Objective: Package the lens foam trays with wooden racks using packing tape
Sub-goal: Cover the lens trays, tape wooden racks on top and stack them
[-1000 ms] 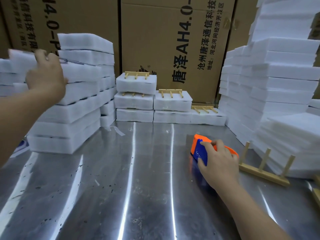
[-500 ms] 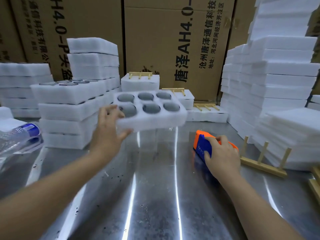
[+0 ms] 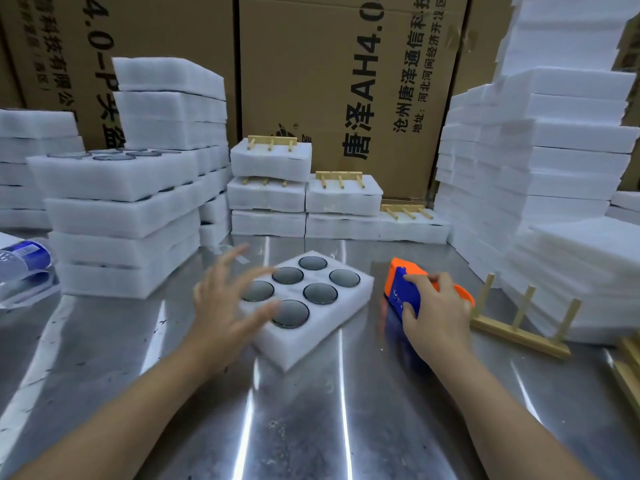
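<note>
Over left edge of lens foam tray (image 3: 332, 317): left hand (image 3: 225, 306), fingers spread, holding nothing, likely squaring it. Tray flat on steel table (image 3: 311, 427), six lenses (image 3: 320, 293) up. Right of tray: right hand (image 3: 436, 317) gripping tape dispenser (image 3: 403, 282), ready for taping; wooden rack (image 3: 519, 329) farther right, reachable.

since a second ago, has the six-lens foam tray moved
Yes. The six-lens foam tray has dropped from mid-air onto the steel table, landing left of the tape dispenser.
</note>
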